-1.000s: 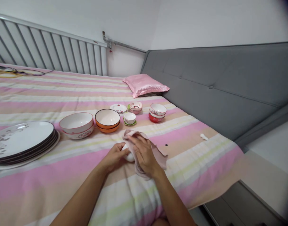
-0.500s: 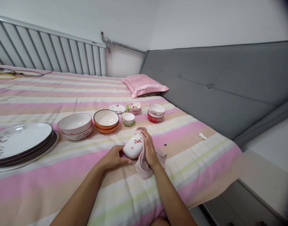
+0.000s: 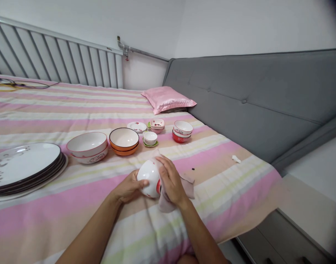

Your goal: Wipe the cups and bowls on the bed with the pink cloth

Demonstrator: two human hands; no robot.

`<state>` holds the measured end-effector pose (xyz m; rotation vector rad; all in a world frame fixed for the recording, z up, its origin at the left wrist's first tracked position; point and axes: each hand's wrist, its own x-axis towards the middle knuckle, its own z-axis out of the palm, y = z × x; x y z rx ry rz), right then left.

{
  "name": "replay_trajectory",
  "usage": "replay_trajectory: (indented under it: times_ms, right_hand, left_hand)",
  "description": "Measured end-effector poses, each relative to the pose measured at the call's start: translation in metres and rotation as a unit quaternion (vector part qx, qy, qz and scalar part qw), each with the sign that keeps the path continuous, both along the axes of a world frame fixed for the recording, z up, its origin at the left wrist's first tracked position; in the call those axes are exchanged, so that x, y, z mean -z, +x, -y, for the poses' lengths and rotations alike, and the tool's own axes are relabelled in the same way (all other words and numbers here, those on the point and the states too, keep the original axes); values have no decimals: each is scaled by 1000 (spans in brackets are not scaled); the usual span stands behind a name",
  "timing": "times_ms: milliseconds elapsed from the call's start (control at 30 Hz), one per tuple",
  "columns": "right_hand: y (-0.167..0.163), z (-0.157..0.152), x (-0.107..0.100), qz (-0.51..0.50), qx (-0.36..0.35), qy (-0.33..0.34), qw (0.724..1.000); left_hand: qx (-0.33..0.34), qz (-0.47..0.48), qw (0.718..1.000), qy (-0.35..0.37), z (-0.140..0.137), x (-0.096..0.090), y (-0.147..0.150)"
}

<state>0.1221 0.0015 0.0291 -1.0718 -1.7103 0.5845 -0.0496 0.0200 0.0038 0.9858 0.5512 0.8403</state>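
Note:
A white bowl (image 3: 147, 176) with red floral marks is tilted on its side between my hands, just above the striped bedspread. My left hand (image 3: 130, 187) grips it from the left, thumb lying across the outside. On the other side, my right hand (image 3: 172, 180) presses a dusty-pink cloth (image 3: 166, 205) against the bowl's base and side. Part of the cloth hangs below the palm, and another part spreads out right of the wrist. The bowl's inside is turned out of sight.
Stacked plates (image 3: 27, 161), white bowls (image 3: 87, 145) and orange bowls (image 3: 124, 141) stand left. Beyond are small plates (image 3: 137, 127), pink dishes (image 3: 157, 123), tiny white bowls (image 3: 150, 136) and red-and-white bowls (image 3: 182, 128). A pink pillow (image 3: 168, 99) lies near the grey headboard (image 3: 256, 95). A crumpled white scrap (image 3: 236, 159) lies right.
The bowl has been turned in my hands, with a red ring at its base now showing. My left thumb has shifted onto its side, and the right hand with the cloth has moved slightly.

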Motion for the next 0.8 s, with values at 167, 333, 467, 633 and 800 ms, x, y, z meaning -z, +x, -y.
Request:
replay_trajectory:
  times_ms: [167,333,467,633,800]
  right_hand:
    - [-8,17,-16,192,-3,89,977]
    - [-10,15,-12,204,-2,108,973]
    - [-8,7,-8,118,19,89,989]
    - [-3,-7,5,-57,4,20,998]
    - [0,-21,25,-272,8,-120,955]
  left_hand:
    - [27,4,1000,-11,0,1,-3]
    - [32,-4,999,-5,0,-1,1]
    - [22,-17,1000,-9,-2,-1,3]
    - [28,-24,999,-12,-2,0,2]
    - [42,-30,999,-13,-1,-3,2]
